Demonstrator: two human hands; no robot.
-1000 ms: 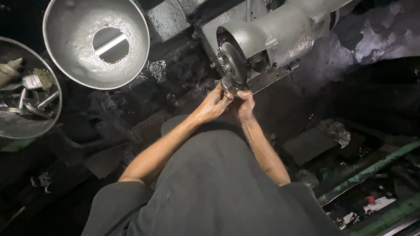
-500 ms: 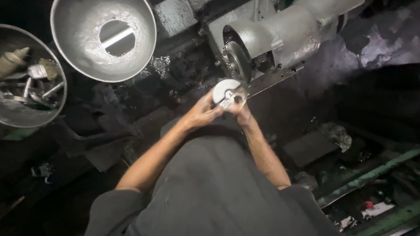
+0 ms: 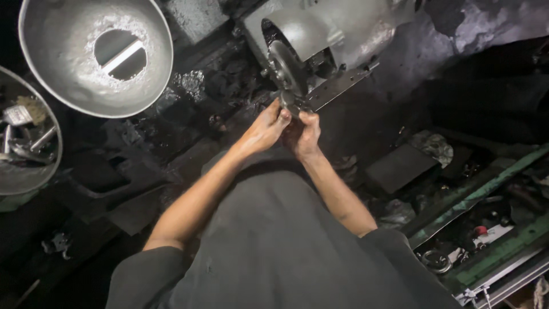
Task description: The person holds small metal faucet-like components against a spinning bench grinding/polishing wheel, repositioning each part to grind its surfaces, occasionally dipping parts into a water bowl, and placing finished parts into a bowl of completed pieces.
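- Grimy, oil-black workshop floor (image 3: 189,149) fills the background, dimly lit and littered with dark scraps and metal offcuts.
- Nearest the camera is the person's own lap in dark grey cloth, with both bare forearms reaching straight ahead and meeting in the middle of the view.
- Left hand (image 3: 264,129) and right hand (image 3: 303,134) are clenched together, fingertips touching, around a small dark workpiece (image 3: 290,109); it is mostly hidden by the fingers, so its shape cannot be told.
- That workpiece sits at the top of the grip, just beyond the fingertips, and is pressed up against the lower edge of the grinding wheel (image 3: 285,68).
- Lying directly ahead of and above the hands, the wheel stands on edge, its disc face turned left and toward the person; both hands are about equally near it, the left thumb closest to the rim.
- Behind the wheel is the grey motor housing (image 3: 343,28), its long axis running off to the upper right.
- To the far left sits a wide metal bowl (image 3: 68,74) with a hole in its base, and at the left edge a round tray of tools (image 3: 23,166).
- Off to the right, well apart, runs a green metal rail (image 3: 486,189).
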